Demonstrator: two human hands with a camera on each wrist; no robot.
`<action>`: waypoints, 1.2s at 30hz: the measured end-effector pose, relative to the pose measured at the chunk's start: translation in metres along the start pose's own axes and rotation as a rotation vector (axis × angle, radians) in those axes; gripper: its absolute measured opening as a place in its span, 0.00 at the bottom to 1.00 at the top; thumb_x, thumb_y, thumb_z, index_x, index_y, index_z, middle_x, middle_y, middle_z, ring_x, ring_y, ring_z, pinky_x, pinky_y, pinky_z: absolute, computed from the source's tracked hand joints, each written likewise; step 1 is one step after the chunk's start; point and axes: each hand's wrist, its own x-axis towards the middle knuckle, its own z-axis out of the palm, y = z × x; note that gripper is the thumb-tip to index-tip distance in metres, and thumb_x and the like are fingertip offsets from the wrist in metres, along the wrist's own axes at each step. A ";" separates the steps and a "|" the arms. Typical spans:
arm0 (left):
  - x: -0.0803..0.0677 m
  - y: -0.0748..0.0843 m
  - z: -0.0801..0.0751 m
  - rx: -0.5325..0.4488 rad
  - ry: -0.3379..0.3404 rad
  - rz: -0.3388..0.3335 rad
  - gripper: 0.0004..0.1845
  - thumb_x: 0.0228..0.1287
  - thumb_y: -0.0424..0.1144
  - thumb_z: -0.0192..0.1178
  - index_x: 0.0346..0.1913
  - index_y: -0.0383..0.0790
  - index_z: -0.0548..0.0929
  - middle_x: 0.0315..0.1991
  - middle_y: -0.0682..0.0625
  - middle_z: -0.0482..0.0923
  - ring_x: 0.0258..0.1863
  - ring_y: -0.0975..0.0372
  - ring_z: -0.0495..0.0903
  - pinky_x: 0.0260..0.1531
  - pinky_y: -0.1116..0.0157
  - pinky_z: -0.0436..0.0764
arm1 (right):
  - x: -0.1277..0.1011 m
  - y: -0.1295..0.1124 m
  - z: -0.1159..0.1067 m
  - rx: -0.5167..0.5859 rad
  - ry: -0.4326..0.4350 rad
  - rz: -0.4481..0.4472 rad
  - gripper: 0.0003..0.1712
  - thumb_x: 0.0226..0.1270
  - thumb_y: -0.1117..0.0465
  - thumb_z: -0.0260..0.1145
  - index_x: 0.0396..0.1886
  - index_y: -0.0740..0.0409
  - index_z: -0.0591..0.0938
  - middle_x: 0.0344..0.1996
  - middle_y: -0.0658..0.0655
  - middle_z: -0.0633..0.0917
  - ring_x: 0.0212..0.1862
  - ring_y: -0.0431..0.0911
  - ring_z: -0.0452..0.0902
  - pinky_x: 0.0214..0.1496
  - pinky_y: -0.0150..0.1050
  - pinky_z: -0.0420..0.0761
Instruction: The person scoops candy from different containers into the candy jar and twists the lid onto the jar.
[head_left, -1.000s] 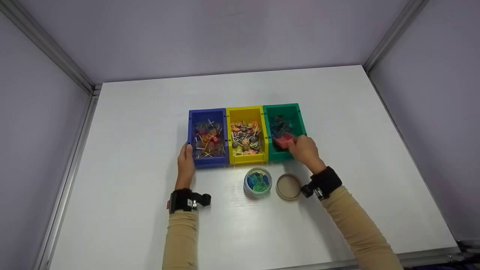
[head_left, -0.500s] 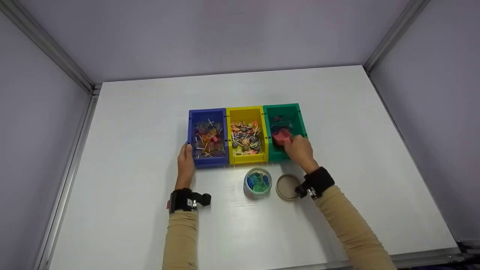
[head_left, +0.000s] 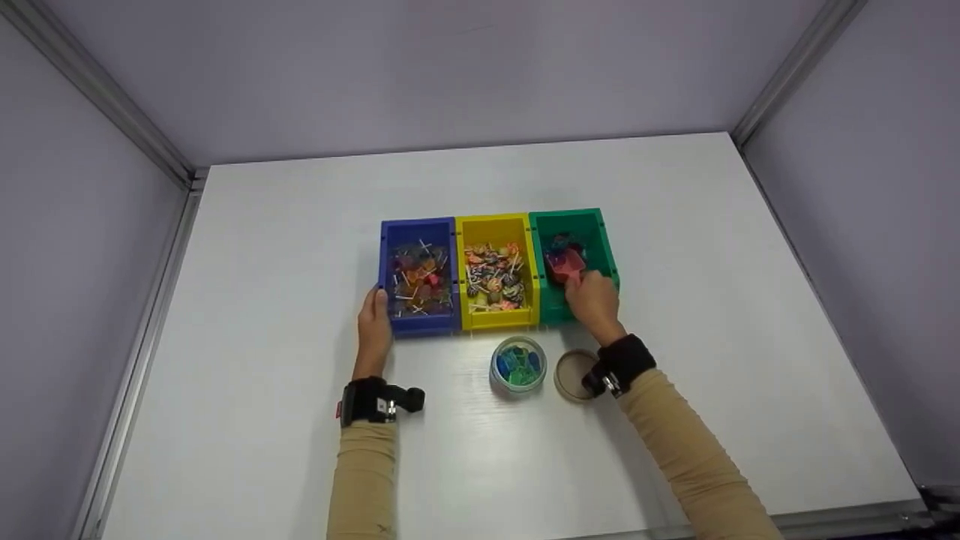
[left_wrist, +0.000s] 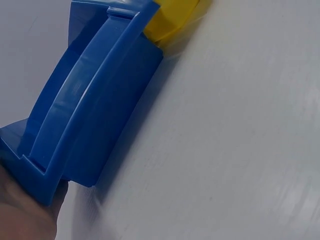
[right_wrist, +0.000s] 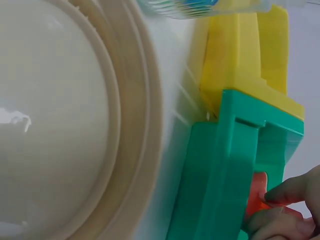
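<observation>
In the head view my left hand (head_left: 373, 324) rests along the outer left side of the blue bin (head_left: 420, 324), its fingers lying against the wall. The left wrist view shows that hand (left_wrist: 27, 212) right at the bin's front corner. My right hand (head_left: 596, 300) grips the handle of a small red scoop (head_left: 568, 264) inside the green bin (head_left: 574, 220). The scoop's head is down among dark, shiny candies (head_left: 564, 241). Fingers and thumb pinch its red handle (right_wrist: 257, 192) in the right wrist view. Much of the green bin's near end is hidden by this hand.
Between the two outer bins stands a yellow bin (head_left: 493, 223) of wrapped lollipops; the blue bin holds lollipops (head_left: 421, 281) too. In front, a clear jar (head_left: 518, 365) contains blue and green candies. A round beige lid (head_left: 574, 375) lies beside it, partly under the right wrist camera.
My right hand has moved left and slightly farther away with the scoop, deeper into the candies in the green bin. The left hand stays at the blue bin.
</observation>
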 end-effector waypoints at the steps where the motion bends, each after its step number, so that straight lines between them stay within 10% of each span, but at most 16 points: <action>1: 0.000 0.000 0.000 0.002 -0.002 -0.003 0.30 0.79 0.48 0.35 0.75 0.34 0.54 0.76 0.38 0.52 0.78 0.48 0.49 0.80 0.54 0.51 | 0.001 0.000 0.001 0.001 0.000 0.002 0.21 0.68 0.61 0.56 0.13 0.54 0.65 0.16 0.51 0.65 0.22 0.45 0.61 0.20 0.34 0.57; 36: 0.001 -0.002 -0.001 0.004 -0.018 0.016 0.30 0.79 0.48 0.34 0.75 0.35 0.54 0.76 0.38 0.53 0.78 0.49 0.50 0.79 0.54 0.51 | 0.008 -0.002 0.010 -0.127 -0.080 -0.002 0.23 0.78 0.55 0.45 0.36 0.68 0.78 0.23 0.58 0.73 0.27 0.49 0.69 0.26 0.39 0.67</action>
